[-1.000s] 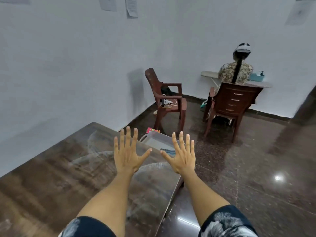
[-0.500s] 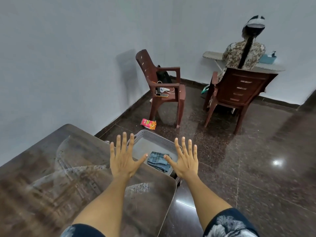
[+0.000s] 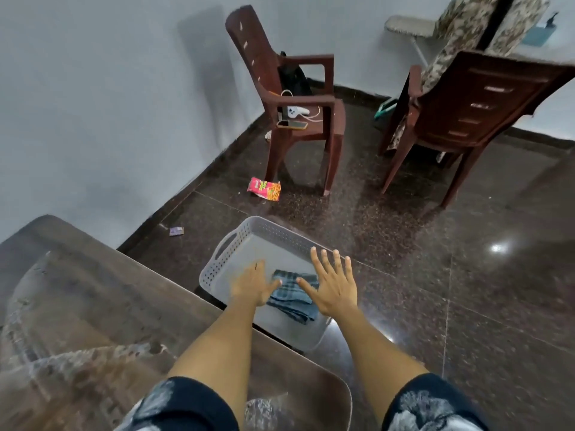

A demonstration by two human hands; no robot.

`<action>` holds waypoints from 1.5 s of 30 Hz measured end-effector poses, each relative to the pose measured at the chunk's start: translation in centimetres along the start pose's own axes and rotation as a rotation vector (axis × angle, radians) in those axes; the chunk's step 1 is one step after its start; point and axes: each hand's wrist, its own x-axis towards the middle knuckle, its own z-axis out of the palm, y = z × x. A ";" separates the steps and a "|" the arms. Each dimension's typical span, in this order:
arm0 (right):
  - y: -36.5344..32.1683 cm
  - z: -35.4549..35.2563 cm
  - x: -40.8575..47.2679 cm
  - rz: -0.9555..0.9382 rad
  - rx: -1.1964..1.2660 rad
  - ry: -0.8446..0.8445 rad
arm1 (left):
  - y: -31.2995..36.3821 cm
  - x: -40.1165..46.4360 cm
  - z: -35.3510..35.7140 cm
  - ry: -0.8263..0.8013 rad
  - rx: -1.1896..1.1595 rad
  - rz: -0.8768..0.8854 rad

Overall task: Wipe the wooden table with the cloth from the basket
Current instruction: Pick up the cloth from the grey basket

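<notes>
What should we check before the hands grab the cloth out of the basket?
1. Cloth to grab: the folded blue checked cloth lies in the grey basket. Ok.
2. Basket placement: it sits on the floor beside the wooden table. Ok.
3. Right hand free: fingers spread, holding nothing. Ok.
4. Left hand free: it seems empty, but motion blur hides the fingers. Cannot tell.
5. Hands touching the cloth: both are over the basket, contact unclear. Cannot tell.
6. Path clear: nothing else shows in the basket around the cloth. Ok.
</notes>
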 end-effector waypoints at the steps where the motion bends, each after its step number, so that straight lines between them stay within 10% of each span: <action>1: 0.1 1.0 0.8 -0.002 -0.013 -0.031 | 0.0 1.2 0.7 -0.072 -0.015 -0.020; 23: -1.1 8.5 7.4 -0.009 -0.110 -0.225 | -0.1 10.9 8.6 -0.224 -0.108 -0.142; 29: -0.6 6.0 6.8 0.114 0.620 -0.376 | 0.3 9.4 6.7 -0.131 -0.265 -0.202; 38: -1.6 -1.7 0.9 0.394 1.384 -0.282 | 4.3 1.1 1.0 0.022 -1.314 -0.436; 45: -2.6 -9.4 -7.3 0.372 1.815 -0.197 | 7.5 -9.7 -3.5 -0.241 -1.295 -0.209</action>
